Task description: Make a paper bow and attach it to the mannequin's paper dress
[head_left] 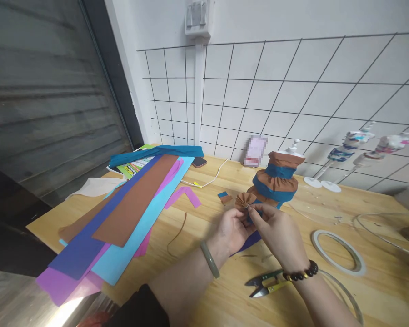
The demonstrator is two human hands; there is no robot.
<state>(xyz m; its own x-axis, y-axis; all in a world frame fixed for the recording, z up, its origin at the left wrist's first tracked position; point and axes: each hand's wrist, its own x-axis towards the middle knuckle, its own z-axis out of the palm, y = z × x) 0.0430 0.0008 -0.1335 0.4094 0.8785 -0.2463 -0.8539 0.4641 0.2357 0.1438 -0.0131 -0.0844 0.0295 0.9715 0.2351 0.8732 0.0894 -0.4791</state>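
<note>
Between the fingertips of both hands is a pleated brown paper fan (pixel 244 199), its folds spread upward. My left hand (pixel 232 230) holds it from below, the thumb close to its gathered base. My right hand (pixel 276 229) pinches that base between thumb and fingers. Some blue material shows between the hands, partly hidden. Just behind stands a small dress form (pixel 276 180) wrapped in gathered brown and blue paper. A dark blue-purple strip (pixel 248 243) lies under the hands. Thread snips (pixel 264 285) rest on the table below my right wrist.
Long coloured paper sheets (pixel 132 206) are piled at left. A small brown-and-blue scrap (pixel 225 197) and a thin brown strip (pixel 177 234) lie mid-table. At right is a tape roll (pixel 339 252). Two small decorated dress forms (pixel 342 152) stand near the gridded wall, beside a phone-like pixelated object (pixel 255 151).
</note>
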